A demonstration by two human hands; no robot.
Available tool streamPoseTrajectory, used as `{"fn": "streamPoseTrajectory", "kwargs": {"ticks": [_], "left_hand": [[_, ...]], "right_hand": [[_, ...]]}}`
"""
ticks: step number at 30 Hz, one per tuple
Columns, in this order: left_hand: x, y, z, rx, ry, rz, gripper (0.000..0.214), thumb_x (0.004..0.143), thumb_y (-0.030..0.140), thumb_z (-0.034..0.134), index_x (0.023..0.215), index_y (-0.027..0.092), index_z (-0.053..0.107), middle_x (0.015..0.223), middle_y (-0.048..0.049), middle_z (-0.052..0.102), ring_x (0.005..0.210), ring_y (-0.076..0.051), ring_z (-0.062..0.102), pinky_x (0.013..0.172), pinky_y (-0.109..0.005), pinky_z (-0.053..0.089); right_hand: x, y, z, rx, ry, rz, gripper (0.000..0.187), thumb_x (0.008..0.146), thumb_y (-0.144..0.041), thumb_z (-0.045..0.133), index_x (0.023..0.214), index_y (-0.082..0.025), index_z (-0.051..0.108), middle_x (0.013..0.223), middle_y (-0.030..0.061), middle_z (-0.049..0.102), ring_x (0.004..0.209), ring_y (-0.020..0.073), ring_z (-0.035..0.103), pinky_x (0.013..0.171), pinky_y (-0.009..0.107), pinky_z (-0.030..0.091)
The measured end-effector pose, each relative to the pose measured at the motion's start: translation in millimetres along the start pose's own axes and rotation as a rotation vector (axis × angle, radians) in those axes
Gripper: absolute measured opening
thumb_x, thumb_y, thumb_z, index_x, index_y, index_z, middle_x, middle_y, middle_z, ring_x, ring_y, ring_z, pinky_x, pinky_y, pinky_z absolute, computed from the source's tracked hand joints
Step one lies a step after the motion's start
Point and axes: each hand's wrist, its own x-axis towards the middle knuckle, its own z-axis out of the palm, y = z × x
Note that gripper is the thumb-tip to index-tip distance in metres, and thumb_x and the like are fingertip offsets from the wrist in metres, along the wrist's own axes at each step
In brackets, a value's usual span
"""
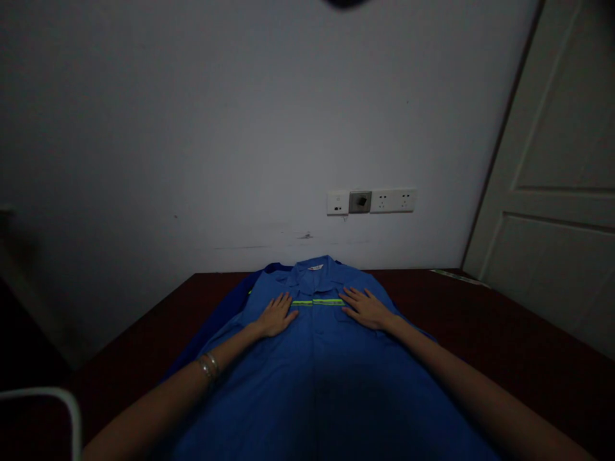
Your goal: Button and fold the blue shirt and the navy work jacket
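A blue work jacket [312, 358] lies spread out, front up, with its collar toward the wall and a yellow-green reflective stripe [328, 302] across the chest. My left hand [276, 315] rests flat on the left part of the chest, fingers spread at the stripe's end. Opposite it, my right hand [366, 308] lies flat on the right part of the chest, its fingers also apart. Beneath the jacket a darker blue garment [211, 326] shows along the left side and behind the collar. Dim light hides the jacket's lower part.
The dark red table [158, 320] meets a pale wall [240, 128] fitted with a row of sockets [391, 201]. At the back right lies a thin strip [459, 277], near a panelled door [552, 192]. A white curved bar [72, 410] stands at the lower left.
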Motion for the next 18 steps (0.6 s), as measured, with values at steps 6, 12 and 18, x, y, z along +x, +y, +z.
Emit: {"fn": "streamPoseTrajectory", "kwargs": {"ticks": [6, 12, 18], "left_hand": [[-8, 2, -1.7, -0.037, -0.042, 0.065, 0.067, 0.087, 0.058, 0.014, 0.14, 0.017, 0.017, 0.148, -0.0074, 0.011, 0.135, -0.021, 0.006, 0.107, -0.039, 0.006], [-6, -4, 0.4, -0.012, -0.07, 0.085, 0.072, 0.085, 0.06, 0.012, 0.141, 0.015, 0.015, 0.147, -0.0088, 0.011, 0.135, -0.023, 0.006, 0.107, -0.041, 0.007], [-8, -11, 5.7, -0.008, -0.031, 0.108, 0.071, 0.085, 0.06, 0.01, 0.141, 0.016, 0.017, 0.147, -0.0076, 0.013, 0.135, -0.022, 0.009, 0.108, -0.039, 0.007]], "right_hand": [[-6, 2, -1, -0.02, 0.018, -0.039, 0.059, 0.088, -0.055, 0.018, 0.136, -0.023, 0.033, 0.141, 0.0101, 0.033, 0.13, 0.0255, 0.026, 0.104, 0.052, 0.015], [-6, 3, 4, -0.061, 0.025, -0.052, 0.061, 0.087, -0.056, 0.018, 0.135, -0.022, 0.035, 0.14, 0.011, 0.034, 0.13, 0.0269, 0.027, 0.103, 0.054, 0.017], [-7, 3, 6, -0.075, 0.029, -0.062, 0.06, 0.088, -0.055, 0.018, 0.134, -0.022, 0.036, 0.14, 0.0106, 0.034, 0.129, 0.027, 0.029, 0.102, 0.054, 0.017]]}}
